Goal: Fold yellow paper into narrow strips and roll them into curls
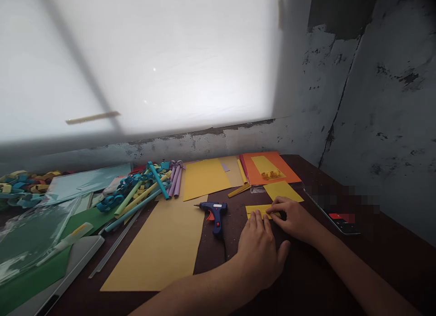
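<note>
A small yellow paper (pixel 252 209) with a folded strip along it lies on the dark table. Across its near side my left hand (pixel 260 245) rests with fingers stretched out flat and thumb spread away. My right hand (pixel 291 216) pinches the paper's right part between thumb and fingers; the fingertips partly hide the fold. Just behind that hand is a yellow sheet (pixel 282 190). To the left of my hands, a dark blue glue gun (pixel 215 211) with an orange trigger lies on its side, nozzle pointing left.
A large tan sheet (pixel 160 248) covers the table's middle left. Behind lie a yellow sheet (pixel 206 179) and an orange sheet (pixel 288 168) with yellow curls (pixel 271 174). Rolled paper tubes (pixel 176 180), clear glue sticks (pixel 114 248) and paper chains are left; a phone (pixel 340 220) is right.
</note>
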Motion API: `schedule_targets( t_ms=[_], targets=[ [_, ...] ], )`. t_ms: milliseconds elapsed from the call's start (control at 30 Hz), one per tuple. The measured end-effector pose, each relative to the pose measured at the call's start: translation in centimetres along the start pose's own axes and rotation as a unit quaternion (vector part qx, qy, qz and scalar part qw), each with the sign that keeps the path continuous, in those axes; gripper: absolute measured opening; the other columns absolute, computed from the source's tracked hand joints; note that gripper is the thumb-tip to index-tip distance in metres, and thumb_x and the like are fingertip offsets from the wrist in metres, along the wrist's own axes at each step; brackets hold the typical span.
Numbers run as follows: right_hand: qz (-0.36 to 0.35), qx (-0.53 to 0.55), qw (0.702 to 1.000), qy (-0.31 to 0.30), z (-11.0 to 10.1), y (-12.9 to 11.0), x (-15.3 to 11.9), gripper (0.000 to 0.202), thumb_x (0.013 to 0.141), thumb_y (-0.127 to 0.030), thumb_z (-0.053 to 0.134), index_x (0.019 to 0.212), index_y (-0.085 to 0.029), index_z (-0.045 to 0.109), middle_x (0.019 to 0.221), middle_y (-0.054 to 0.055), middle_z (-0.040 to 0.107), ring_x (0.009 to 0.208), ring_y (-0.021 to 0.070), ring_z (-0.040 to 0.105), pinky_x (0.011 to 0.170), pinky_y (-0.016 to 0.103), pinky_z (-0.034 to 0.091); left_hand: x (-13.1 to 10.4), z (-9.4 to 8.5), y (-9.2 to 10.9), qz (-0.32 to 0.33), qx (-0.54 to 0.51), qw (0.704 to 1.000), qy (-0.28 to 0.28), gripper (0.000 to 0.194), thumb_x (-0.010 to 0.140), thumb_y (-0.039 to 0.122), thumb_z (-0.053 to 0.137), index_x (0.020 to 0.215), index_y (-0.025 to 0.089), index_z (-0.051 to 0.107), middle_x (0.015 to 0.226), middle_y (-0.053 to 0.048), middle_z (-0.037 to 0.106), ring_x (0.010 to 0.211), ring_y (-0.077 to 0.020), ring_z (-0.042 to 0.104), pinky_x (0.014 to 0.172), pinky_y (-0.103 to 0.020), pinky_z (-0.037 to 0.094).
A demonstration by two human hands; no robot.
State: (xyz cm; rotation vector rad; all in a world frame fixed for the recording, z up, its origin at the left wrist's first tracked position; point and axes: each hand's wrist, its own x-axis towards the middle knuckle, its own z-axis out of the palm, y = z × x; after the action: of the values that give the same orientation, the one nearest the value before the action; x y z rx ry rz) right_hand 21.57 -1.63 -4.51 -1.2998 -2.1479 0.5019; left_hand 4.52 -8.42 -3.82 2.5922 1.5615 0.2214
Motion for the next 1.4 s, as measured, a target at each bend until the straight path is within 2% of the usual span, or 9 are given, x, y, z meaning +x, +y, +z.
schedule_targets(
  t_ms=[200,500,633,833,1033,1267,1400],
  targets=[
    [0.004,0.001,1.0,0.001,0.1,0.1,0.0,0.023,0.089,-0.026,0.06,0.095,-0.023,0.082,0.097,0.007,0.071,0.093,0.0233,0.066,0.086,0.037,0.051,0.1,0.1,0.0,0.002,0.007,1.0,0.004,0.079,0.103,0.055,0.026,0.153,-0.004,0.04,0.159,-0.031,0.034,0.15,-0.0423,0.032,0.121,-0.053,0.032],
    [-0.003,0.006,1.0,0.005,0.2,0.4,0.1,0.024,0.09,-0.025,0.058,0.095,-0.022,0.081,0.097,0.007,0.071,0.093,0.0229,0.067,0.086,0.037,0.052,0.3,0.2,-0.1,0.006,0.023,1.0,0.009,0.078,0.103,0.056,0.026,0.152,-0.003,0.043,0.157,-0.03,0.039,0.148,-0.0421,0.037,0.119,-0.053,0.035],
    [-0.002,0.007,1.0,0.013,0.2,0.5,0.1,0.022,0.091,-0.026,0.056,0.096,-0.022,0.077,0.099,0.007,0.071,0.094,0.0229,0.067,0.086,0.037,0.052,0.3,0.3,-0.2,0.008,0.024,1.0,0.01,0.077,0.103,0.055,0.028,0.151,-0.003,0.044,0.156,-0.031,0.04,0.147,-0.0424,0.038,0.118,-0.054,0.036],
    [0.009,0.011,1.0,0.028,0.3,0.6,0.1,0.019,0.085,-0.019,0.056,0.101,-0.022,0.066,0.1,0.005,0.071,0.092,0.0214,0.068,0.084,0.035,0.053,0.5,0.1,-0.2,0.013,0.033,0.999,0.019,0.075,0.103,0.053,0.031,0.15,-0.003,0.046,0.154,-0.031,0.044,0.145,-0.0423,0.041,0.115,-0.053,0.04],
    [-0.002,0.005,0.999,0.034,0.4,1.1,0.2,0.017,0.084,-0.019,0.054,0.097,-0.022,0.066,0.1,0.006,0.072,0.094,0.0231,0.068,0.086,0.037,0.054,0.5,-0.2,-0.1,0.01,0.033,0.999,0.014,0.073,0.103,0.052,0.033,0.147,-0.003,0.048,0.153,-0.031,0.045,0.144,-0.043,0.042,0.114,-0.054,0.041],
    [-0.004,0.01,0.999,0.032,0.0,1.4,0.3,0.018,0.084,-0.015,0.051,0.091,-0.022,0.066,0.097,0.006,0.075,0.095,0.0228,0.07,0.089,0.036,0.054,0.3,-0.7,-0.4,0.03,0.048,0.998,0.032,0.074,0.103,0.057,0.029,0.148,0.002,0.049,0.153,-0.024,0.049,0.137,-0.042,0.048,0.111,-0.051,0.045],
    [0.01,0.019,0.999,0.037,-0.2,1.1,0.3,0.017,0.083,-0.017,0.053,0.088,-0.023,0.068,0.096,0.006,0.076,0.094,0.0234,0.07,0.089,0.037,0.054,0.4,-0.8,-0.4,0.032,0.046,0.998,0.022,0.073,0.102,0.057,0.029,0.148,0.003,0.049,0.152,-0.023,0.05,0.136,-0.0402,0.048,0.111,-0.051,0.044]
  ],
)
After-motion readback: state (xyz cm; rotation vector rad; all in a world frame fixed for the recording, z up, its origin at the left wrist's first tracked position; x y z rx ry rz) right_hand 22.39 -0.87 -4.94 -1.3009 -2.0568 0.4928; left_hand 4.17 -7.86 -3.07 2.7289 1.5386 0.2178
